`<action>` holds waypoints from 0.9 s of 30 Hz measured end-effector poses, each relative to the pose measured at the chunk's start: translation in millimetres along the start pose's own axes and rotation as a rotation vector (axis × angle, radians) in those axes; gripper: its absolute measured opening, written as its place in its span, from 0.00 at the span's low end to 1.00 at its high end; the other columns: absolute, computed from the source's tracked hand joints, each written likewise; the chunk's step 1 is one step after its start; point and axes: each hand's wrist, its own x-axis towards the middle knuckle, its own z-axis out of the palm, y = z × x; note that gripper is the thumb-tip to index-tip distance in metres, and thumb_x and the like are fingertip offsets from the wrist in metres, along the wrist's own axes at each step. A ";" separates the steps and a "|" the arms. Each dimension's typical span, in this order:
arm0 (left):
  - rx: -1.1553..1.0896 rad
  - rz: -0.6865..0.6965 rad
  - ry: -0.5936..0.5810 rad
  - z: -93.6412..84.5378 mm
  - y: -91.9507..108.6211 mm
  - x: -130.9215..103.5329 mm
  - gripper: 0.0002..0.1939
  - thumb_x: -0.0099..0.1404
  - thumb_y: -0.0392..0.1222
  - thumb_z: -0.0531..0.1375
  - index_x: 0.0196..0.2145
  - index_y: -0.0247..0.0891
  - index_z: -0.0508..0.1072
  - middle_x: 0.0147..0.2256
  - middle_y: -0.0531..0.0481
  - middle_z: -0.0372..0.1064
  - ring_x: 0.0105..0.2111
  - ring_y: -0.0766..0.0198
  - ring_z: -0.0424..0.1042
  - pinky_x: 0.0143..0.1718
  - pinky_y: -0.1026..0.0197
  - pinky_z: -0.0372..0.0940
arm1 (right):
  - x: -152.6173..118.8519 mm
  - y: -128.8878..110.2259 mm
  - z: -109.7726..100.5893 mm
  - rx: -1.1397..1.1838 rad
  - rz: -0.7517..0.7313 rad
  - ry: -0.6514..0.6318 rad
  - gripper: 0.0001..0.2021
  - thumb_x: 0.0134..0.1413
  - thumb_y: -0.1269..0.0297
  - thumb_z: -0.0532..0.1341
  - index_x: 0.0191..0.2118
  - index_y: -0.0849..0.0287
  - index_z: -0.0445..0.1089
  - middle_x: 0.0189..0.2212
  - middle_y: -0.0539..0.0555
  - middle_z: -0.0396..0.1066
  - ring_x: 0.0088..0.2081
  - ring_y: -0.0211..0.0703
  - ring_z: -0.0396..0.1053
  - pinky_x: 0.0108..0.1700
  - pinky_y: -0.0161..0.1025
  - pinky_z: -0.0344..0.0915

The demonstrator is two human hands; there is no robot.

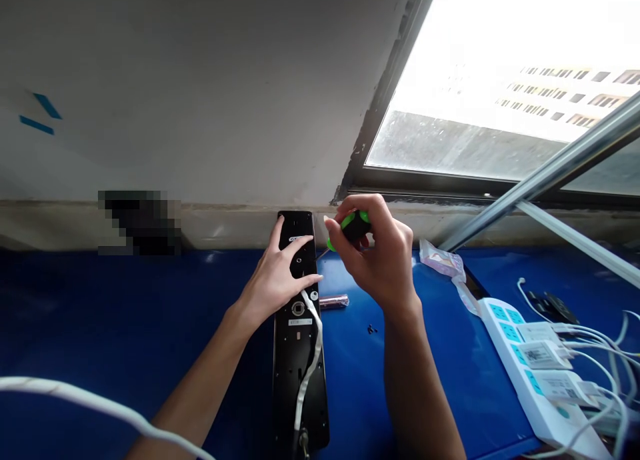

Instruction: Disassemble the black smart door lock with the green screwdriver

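A long black panel (285,373), like the back of an electronic door lock, lies on the blue table, its far end near the wall. My left hand (277,273) rests on its upper part with fingers spread. A white-wrapped cable (317,353) runs down the panel from beneath that hand. My right hand (385,253) is closed around the green and black handle of a screwdriver (356,227), just right of the panel. Its thin shaft points left toward the panel's edge; whether the tip touches is hidden. Several tiny dark screws (372,329) lie below my right hand.
A shiny pinkish cylinder (335,301) lies against the panel's right side. To the right are a white power strip (520,373) with chargers and tangled cables, a plastic packet (443,260) and a metal bar (540,167). Another white cable (90,397) crosses the lower left.
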 end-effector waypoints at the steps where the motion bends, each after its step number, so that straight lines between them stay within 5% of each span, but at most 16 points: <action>1: 0.002 0.005 0.001 0.4 -0.4 0.1 0.39 0.58 0.58 0.72 0.65 0.54 0.68 0.77 0.51 0.25 0.69 0.34 0.57 0.67 0.41 0.64 | 0.0 -1.2 -1.1 0.012 -0.002 -0.025 0.05 0.66 0.66 0.63 0.45 0.53 0.67 0.33 0.46 0.72 0.26 0.31 0.64 0.30 0.32 0.67; 7: 0.021 0.013 -0.032 -1.3 1.1 -0.8 0.38 0.60 0.56 0.71 0.65 0.51 0.69 0.77 0.49 0.24 0.69 0.33 0.58 0.66 0.40 0.65 | -0.9 -6.6 -4.5 0.072 0.016 -0.127 0.10 0.64 0.70 0.61 0.49 0.53 0.66 0.40 0.50 0.75 0.31 0.34 0.68 0.35 0.34 0.69; 14: 0.042 0.011 -0.081 -6.5 4.6 -2.7 0.39 0.60 0.56 0.70 0.67 0.53 0.67 0.77 0.49 0.25 0.69 0.32 0.56 0.66 0.39 0.65 | -3.1 0.6 4.1 -0.087 -0.039 0.063 0.07 0.62 0.65 0.65 0.36 0.54 0.65 0.27 0.45 0.69 0.25 0.33 0.63 0.29 0.34 0.64; 22: 0.048 0.061 -0.099 -11.8 -3.8 -2.3 0.37 0.59 0.58 0.71 0.65 0.52 0.70 0.77 0.47 0.27 0.67 0.34 0.62 0.64 0.42 0.66 | -2.1 -0.4 -9.1 0.016 0.012 -0.131 0.11 0.62 0.70 0.61 0.49 0.53 0.64 0.38 0.48 0.73 0.31 0.33 0.69 0.35 0.34 0.69; 27: 0.062 0.053 -0.120 -16.3 -1.4 -2.6 0.34 0.60 0.57 0.70 0.63 0.54 0.71 0.77 0.47 0.28 0.68 0.35 0.61 0.63 0.44 0.68 | -2.5 3.1 -6.4 -0.091 -0.029 -0.040 0.10 0.61 0.64 0.67 0.45 0.54 0.66 0.35 0.47 0.74 0.26 0.32 0.63 0.31 0.34 0.65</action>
